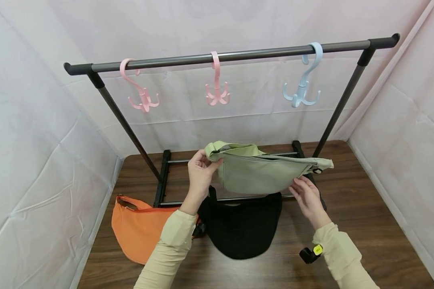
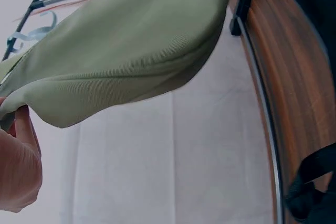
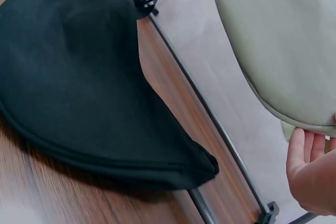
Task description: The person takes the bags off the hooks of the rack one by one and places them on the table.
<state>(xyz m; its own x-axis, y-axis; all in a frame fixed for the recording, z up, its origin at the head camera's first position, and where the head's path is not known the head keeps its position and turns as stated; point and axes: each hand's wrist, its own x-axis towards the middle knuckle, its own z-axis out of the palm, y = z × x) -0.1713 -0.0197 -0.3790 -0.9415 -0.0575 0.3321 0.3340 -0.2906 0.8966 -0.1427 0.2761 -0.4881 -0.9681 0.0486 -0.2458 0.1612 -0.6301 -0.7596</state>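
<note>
A light green shoulder bag (image 1: 256,170) is held up in front of the rack, its zipper side uppermost and its strap looped at the left end. My left hand (image 1: 201,172) pinches that left end near the strap, with the thumb on the near side. At the lower right edge of the bag, my right hand (image 1: 306,196) holds the fabric with its fingertips; in the right wrist view some fingers (image 3: 307,145) pass under the edge. A black bag (image 1: 242,226) lies beneath, and an orange bag (image 1: 141,228) lies to its left.
A dark metal rack (image 1: 253,55) stands on the brown wooden table (image 1: 376,224). From its bar hang two pink hooks (image 1: 144,100) and a light blue hook (image 1: 301,94). A small black item with a yellow label (image 1: 311,253) is near my right sleeve. White cloth walls surround the table.
</note>
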